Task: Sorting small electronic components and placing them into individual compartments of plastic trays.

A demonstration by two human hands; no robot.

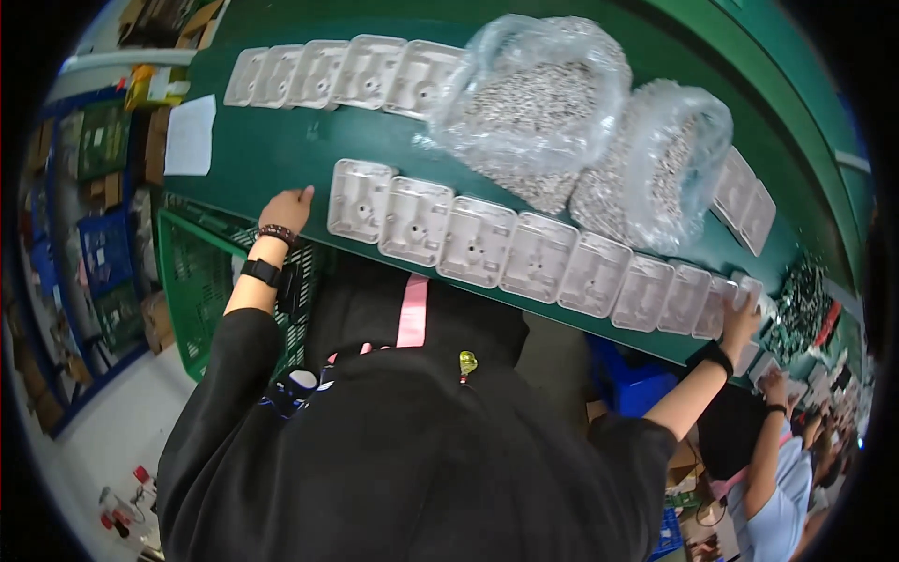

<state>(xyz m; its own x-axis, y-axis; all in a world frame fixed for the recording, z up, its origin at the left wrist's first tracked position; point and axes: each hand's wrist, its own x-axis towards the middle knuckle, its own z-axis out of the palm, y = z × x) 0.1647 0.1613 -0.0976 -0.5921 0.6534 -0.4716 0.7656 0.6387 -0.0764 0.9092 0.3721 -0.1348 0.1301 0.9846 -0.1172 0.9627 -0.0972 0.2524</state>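
Note:
Along the near edge of the green table runs a row of light-grey plastic housings (476, 242), shallow open shells with rounded corners. At the right end of this row my right hand (743, 323) is closed on a small light-grey housing (746, 284), partly hidden by my fingers. My left hand (286, 212) rests at the table's near edge, left of the row, with its fingers curled in and nothing visible in them. Beyond the row stand two clear plastic bags, a larger bag (534, 98) and a smaller bag (655, 164), both full of small greyish pieces.
More housings (370, 73) line the far left of the table, beside a white paper sheet (190, 137). A green crate (192, 290) stands below the left edge. Dark green parts (798, 304) are heaped at the right, near a co-worker's arm (770, 450). A blue stool (626, 379) is under the table.

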